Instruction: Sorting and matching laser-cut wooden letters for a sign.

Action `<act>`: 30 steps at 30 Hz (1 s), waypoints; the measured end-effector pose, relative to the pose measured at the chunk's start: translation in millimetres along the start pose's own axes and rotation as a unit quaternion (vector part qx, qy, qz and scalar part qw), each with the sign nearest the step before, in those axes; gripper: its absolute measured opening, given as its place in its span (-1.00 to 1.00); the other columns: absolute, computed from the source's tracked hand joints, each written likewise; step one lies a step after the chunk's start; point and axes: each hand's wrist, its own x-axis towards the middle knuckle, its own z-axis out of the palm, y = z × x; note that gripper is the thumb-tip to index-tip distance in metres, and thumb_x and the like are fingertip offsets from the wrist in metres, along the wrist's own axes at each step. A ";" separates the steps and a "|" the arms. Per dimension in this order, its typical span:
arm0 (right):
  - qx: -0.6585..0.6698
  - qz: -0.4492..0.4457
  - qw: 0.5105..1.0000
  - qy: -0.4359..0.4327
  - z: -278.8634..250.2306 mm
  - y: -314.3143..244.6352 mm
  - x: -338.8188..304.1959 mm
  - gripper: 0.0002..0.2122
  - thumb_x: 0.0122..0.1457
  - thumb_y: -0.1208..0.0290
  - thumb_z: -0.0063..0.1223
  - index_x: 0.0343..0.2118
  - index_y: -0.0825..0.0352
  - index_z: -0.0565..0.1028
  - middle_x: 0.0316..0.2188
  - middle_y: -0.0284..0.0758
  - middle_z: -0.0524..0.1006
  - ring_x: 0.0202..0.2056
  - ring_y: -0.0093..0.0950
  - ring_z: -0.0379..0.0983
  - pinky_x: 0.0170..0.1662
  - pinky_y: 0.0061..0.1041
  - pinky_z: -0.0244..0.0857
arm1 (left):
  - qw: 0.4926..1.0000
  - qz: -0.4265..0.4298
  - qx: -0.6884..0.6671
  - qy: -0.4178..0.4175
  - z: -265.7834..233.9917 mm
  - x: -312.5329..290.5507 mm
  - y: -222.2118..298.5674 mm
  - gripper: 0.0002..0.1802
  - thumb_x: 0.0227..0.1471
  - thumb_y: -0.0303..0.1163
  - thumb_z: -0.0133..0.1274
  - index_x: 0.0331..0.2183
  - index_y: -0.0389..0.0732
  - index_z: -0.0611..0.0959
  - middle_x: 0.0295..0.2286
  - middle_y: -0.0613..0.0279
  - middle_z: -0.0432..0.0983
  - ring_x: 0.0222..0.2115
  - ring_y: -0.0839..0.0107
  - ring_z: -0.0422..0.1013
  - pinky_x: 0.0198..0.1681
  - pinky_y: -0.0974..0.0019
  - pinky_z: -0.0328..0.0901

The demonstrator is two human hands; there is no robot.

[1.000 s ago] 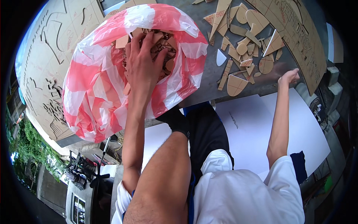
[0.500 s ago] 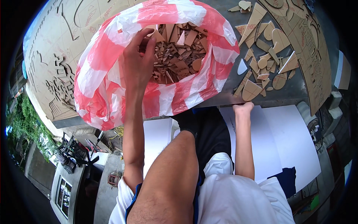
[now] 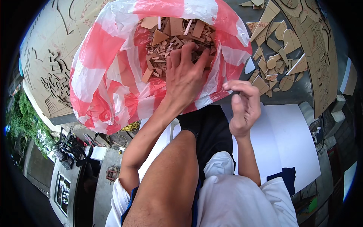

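Note:
A red-and-white striped plastic bag (image 3: 100,45) gapes wide in front of me, filled with small brown and tan offcut pieces (image 3: 160,37) of flat sheet. Inside it, my left hand (image 3: 185,77) reaches down among the offcuts with thumb and fingers apart; its fingertips are partly hidden, and I see nothing held. My right hand (image 3: 245,108) hovers just outside the bag's lower right side, near the table edge. Its fingers curl loosely, the thumb is apart from the forefinger, and nothing shows between them.
Larger paper-covered offcuts (image 3: 285,43) lie loose on the dark tabletop to the right. Cut sheets (image 3: 315,49) flank them, and another sheet with cut-out shapes (image 3: 41,64) lies at left. Below the table edge are large white sheets (image 3: 280,132). My bare knee (image 3: 170,162) is raised in front.
My left hand has moved right and down into the offcuts from the bag's left side. My right hand has risen from the table edge toward the bag, which has shifted slightly.

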 end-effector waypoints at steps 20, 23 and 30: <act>-0.026 0.270 0.959 -0.083 8.5 -0.8 46.5 -0.72 0.15 0.31 0.16 -0.18 0.43 0.57 -0.47 -0.34 0.60 -0.52 -0.71 0.38 -0.39 -0.67 0.28 | 0.953 0.090 -0.278 0.079 -24.6 5.1 -30.1 -0.73 -0.34 -0.75 0.21 -0.45 -0.28 0.63 -0.40 0.20 0.50 -0.43 0.36 0.50 -0.46 0.34 0.40; 0.026 0.307 0.949 -0.063 8.1 -0.3 45.1 -0.75 0.13 0.44 0.18 -0.18 0.49 0.56 -0.36 -0.31 0.60 -0.32 -0.64 0.47 -0.18 -0.66 0.33 | 0.949 0.108 -0.288 0.068 -28.4 7.5 -26.9 -0.72 -0.34 -0.76 0.22 -0.45 -0.30 0.63 -0.40 0.19 0.52 -0.42 0.35 0.51 -0.45 0.35 0.40; 0.136 0.334 0.933 -0.006 -17.8 -11.8 42.5 -0.83 0.02 0.57 0.23 -0.32 0.52 0.58 -0.49 -0.31 0.59 -0.45 -0.64 0.50 -0.30 -0.71 0.36 | 0.942 0.158 -0.295 -0.003 -41.6 20.1 -25.7 -0.73 -0.28 -0.77 0.18 -0.41 -0.30 0.64 -0.36 0.17 0.54 -0.40 0.35 0.51 -0.43 0.39 0.41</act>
